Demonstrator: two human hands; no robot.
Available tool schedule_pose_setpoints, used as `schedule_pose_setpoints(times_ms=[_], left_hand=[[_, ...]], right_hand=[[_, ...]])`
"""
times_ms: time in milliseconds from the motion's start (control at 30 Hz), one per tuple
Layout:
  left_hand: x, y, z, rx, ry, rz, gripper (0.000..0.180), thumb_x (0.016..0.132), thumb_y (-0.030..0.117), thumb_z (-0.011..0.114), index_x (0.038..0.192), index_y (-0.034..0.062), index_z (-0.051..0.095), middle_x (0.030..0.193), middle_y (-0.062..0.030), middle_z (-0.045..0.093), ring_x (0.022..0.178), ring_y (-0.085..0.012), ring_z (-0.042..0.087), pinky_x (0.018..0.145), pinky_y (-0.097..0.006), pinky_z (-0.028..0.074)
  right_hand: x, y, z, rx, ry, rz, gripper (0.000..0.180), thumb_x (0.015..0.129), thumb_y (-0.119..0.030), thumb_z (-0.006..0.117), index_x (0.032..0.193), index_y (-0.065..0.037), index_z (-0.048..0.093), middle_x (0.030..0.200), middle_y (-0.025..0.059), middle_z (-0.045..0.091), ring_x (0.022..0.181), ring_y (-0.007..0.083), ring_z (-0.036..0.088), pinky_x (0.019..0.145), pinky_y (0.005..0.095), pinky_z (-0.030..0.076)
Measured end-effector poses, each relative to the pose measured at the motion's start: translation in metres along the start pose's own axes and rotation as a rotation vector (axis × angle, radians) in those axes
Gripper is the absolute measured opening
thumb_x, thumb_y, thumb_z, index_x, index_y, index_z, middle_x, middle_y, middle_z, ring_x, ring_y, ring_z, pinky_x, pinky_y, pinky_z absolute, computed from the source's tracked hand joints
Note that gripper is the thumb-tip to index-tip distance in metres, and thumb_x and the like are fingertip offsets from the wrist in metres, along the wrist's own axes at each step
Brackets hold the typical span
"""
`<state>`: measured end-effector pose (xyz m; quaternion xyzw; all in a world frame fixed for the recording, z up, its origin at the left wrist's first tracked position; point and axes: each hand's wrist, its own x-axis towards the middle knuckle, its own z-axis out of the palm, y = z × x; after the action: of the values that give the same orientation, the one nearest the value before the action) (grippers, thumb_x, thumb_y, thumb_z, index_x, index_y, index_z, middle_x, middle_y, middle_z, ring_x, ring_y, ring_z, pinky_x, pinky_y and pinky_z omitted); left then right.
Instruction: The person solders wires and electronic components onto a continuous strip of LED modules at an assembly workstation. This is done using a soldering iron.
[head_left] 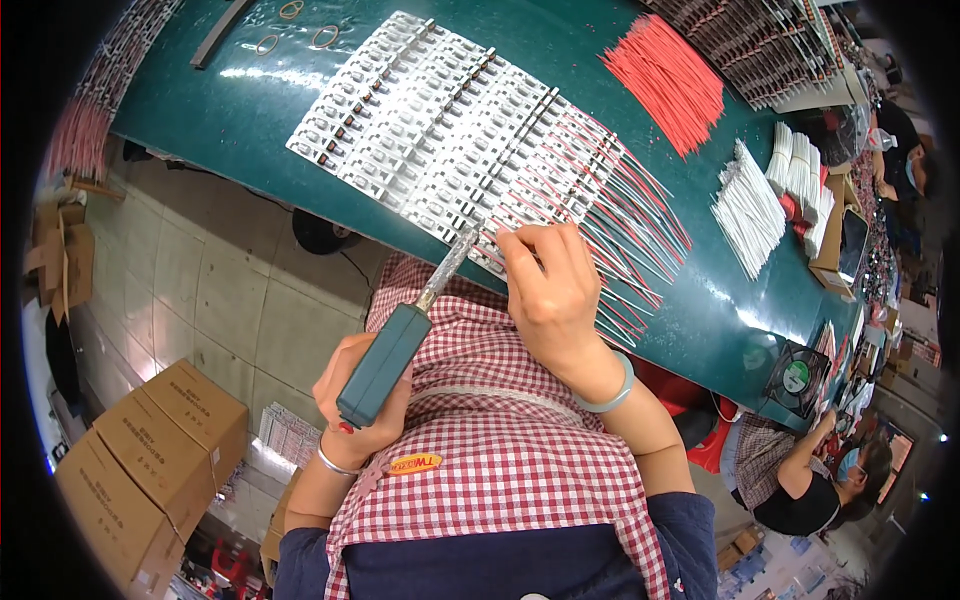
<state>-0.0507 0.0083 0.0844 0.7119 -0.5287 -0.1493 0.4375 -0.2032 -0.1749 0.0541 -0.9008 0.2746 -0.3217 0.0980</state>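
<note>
My left hand [388, 425] is wrapped round the green handle of a soldering gun [385, 360]. Its metal tip reaches the near edge of a white circuit-board panel [390, 110], which lies on the green table. Close beside the tip, my right hand [552, 295] has thumb and forefinger pinched over the panel's edge; they seem to hold a thin wire, though its end is hard to make out. Red and white wires [640, 225] are attached along the panel's right part and fan out to the right, partly under my right hand. Rows further left carry no wires.
Loose red wires [665, 85] and white wires [748, 210] lie in piles on the green table [210, 120]. Rubber bands [325, 37] are at the far left. A small fan [798, 375] stands at the right, near a seated person [790, 475]. Cardboard boxes [165, 430] sit on the floor.
</note>
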Motion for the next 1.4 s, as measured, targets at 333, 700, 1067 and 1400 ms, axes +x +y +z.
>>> schedule_pose_setpoints(times_ms=[333, 700, 1067, 1400], left_hand=[[-0.001, -0.001, 0.002, 0.052, -0.005, 0.050, 0.019, 0.072, -0.005, 0.075, 0.090, -0.0041, 0.069, 0.090, -0.0154, 0.066, 0.076, -0.0302, 0.069, 0.064, -0.033, 0.056], [-0.018, -0.013, 0.003, 0.023, 0.058, -0.015, 0.022, 0.077, 0.000, 0.075, 0.099, -0.0035, 0.072, 0.095, -0.0187, 0.070, 0.081, -0.0331, 0.071, 0.067, -0.036, 0.057], [-0.053, -0.044, 0.006, -0.296, 0.071, -0.323, 0.034, 0.095, 0.006, 0.070, 0.128, -0.0032, 0.064, 0.107, -0.0073, 0.068, 0.077, -0.0142, 0.060, 0.067, -0.028, 0.048], [-0.046, -0.046, 0.006, -0.222, 0.022, -0.290, 0.034, 0.094, 0.003, 0.070, 0.127, -0.0036, 0.063, 0.106, -0.0081, 0.069, 0.080, -0.0130, 0.061, 0.069, -0.027, 0.050]], right_hand=[[0.001, -0.001, -0.001, -0.027, -0.012, -0.009, 0.024, 0.076, -0.002, 0.067, 0.099, 0.002, 0.068, 0.092, 0.0089, 0.061, 0.083, 0.0252, 0.057, 0.067, 0.0354, 0.046], [0.001, 0.002, -0.004, -0.042, -0.041, 0.001, 0.024, 0.075, -0.003, 0.066, 0.099, 0.003, 0.068, 0.092, 0.0099, 0.060, 0.083, 0.0258, 0.057, 0.069, 0.0359, 0.046], [-0.015, 0.132, -0.087, -0.463, 0.135, 0.372, 0.021, 0.081, 0.001, 0.072, 0.101, -0.004, 0.071, 0.097, 0.0121, 0.063, 0.091, 0.0324, 0.059, 0.077, 0.0422, 0.051], [-0.062, 0.196, -0.096, -0.593, 0.133, 0.398, 0.009, 0.085, -0.002, 0.068, 0.091, -0.005, 0.062, 0.091, 0.0125, 0.060, 0.087, 0.0340, 0.058, 0.077, 0.0450, 0.047]])
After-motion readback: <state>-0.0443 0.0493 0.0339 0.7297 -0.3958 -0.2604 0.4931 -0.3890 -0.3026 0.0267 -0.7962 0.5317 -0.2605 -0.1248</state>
